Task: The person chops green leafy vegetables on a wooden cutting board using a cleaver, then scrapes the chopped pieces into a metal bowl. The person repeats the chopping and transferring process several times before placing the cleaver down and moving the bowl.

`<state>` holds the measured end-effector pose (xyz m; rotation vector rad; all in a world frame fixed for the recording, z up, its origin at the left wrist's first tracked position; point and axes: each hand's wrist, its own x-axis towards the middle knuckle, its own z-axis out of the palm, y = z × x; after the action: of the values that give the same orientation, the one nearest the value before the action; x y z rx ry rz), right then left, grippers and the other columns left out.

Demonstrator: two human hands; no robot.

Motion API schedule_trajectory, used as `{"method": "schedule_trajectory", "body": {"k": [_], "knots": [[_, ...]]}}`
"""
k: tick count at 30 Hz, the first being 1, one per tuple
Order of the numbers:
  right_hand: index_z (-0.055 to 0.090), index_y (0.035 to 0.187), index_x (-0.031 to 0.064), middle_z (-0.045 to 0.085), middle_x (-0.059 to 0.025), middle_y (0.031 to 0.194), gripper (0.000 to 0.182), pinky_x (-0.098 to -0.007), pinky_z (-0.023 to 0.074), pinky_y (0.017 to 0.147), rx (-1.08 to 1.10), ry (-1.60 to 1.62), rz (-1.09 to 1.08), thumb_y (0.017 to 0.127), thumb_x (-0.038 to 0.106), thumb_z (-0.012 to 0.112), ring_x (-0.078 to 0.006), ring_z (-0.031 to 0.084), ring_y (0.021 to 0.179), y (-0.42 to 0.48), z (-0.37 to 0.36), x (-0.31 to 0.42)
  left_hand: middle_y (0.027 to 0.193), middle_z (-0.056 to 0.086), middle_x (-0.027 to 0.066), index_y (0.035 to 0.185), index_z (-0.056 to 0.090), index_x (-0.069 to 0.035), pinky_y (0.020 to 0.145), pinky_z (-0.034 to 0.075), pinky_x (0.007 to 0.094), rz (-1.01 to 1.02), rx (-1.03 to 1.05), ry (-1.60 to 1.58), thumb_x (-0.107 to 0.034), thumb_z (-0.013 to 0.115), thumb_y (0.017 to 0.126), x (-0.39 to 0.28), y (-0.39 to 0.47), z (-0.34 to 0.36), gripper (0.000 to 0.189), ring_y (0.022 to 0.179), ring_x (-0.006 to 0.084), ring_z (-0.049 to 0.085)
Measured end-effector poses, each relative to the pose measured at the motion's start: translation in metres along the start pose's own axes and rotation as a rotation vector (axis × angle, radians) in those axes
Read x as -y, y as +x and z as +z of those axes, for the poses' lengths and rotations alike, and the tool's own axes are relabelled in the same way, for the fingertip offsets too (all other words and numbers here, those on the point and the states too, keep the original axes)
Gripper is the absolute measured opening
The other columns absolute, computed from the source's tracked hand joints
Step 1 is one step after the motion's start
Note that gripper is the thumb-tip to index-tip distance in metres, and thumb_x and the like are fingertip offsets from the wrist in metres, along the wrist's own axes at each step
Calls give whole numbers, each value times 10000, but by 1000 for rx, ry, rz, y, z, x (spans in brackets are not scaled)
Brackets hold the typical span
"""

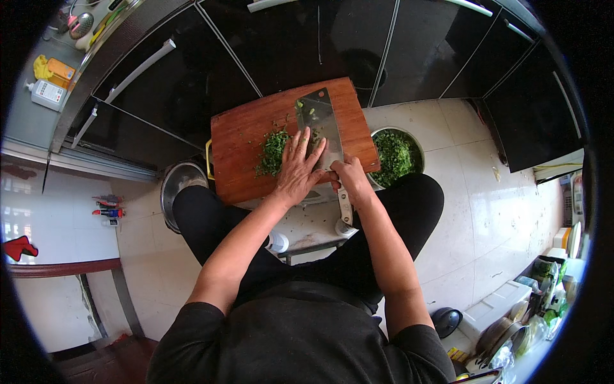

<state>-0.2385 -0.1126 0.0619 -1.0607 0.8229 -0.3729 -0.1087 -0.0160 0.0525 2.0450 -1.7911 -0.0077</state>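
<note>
My right hand [352, 180] grips the pale handle of a cleaver [327, 120], whose broad blade lies over the wooden cutting board [240, 139]. Bits of green cling to the blade. My left hand [302, 168] rests with spread fingers on the near part of the blade, its thumb close to my right hand. Just left of those fingers sits a small heap of chopped greens [273, 152], with loose scraps scattered around it. A metal bowl [421, 149] full of chopped greens [395, 158] stands on the floor at the board's right side.
Another metal basin [168, 192] is by my left knee. Black glossy cabinets [297, 53] close off the far side. Bottles [48, 94] stand on the counter at upper left. A white box [499, 307], pots and bags crowd the lower right.
</note>
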Motion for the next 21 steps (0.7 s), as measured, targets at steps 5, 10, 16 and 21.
{"method": "schedule_trajectory", "body": {"k": [5,10,16,21], "knots": [[489,760,-3,474,-46,558,76,-288,375,382,11,-68,-4,773,72,484,-146,449,416,-5,1,2,1475,109,173,1413,255,-148,1078,107,493,-107,-54,7,-536,245,922,20,-6,12,626,1343,374,118],[480,784,7,459,-33,568,64,-280,381,394,28,-39,12,782,72,482,-133,447,430,-8,1,5,1474,108,182,1382,285,-23,1067,159,483,-272,-59,61,-488,260,942,34,-17,8,641,1341,381,120],[490,777,8,460,-38,553,69,-277,370,395,40,-131,18,781,77,486,-128,447,420,-8,4,3,1468,93,205,1405,224,-51,1074,132,507,-100,-96,62,-480,362,914,5,-2,-3,666,1343,388,112],[501,783,8,472,-43,551,67,-277,366,392,56,-171,7,778,71,482,-130,440,411,-11,5,1,1462,116,212,1394,258,-61,1061,163,514,-85,-60,108,-434,435,898,1,6,-1,645,1334,397,137]]}}
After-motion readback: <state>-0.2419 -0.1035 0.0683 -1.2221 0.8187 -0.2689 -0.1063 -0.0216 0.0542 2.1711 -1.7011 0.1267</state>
